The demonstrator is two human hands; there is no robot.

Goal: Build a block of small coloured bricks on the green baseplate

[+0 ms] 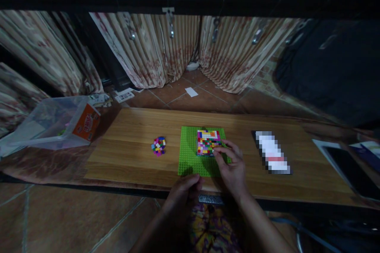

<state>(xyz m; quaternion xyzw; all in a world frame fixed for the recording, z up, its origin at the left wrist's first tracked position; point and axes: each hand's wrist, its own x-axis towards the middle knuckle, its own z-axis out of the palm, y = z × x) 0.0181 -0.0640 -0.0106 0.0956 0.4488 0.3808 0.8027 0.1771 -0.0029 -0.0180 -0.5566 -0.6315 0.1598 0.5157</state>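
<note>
A green studded baseplate (187,150) lies on the wooden table, carrying a low block of many-coloured toy bricks (204,140). Its upper part has a white and yellow stretch framed by pink and purple. My right hand (233,162) reaches over the baseplate's right side, thumb and forefinger closing at the right edge of the brick block. Whatever is between those fingertips is too small to make out. At the plate's front edge, my left hand (185,187) is closed with its fingers curled; what it holds, if anything, is hidden.
Left of the baseplate is a pile of loose bricks (158,146). A phone (273,154) with a blurred screen lies to the right, and a dark tablet-like object (353,170) sits at the far right. A clear plastic bin (59,122) with an orange label stands left of the table (127,126).
</note>
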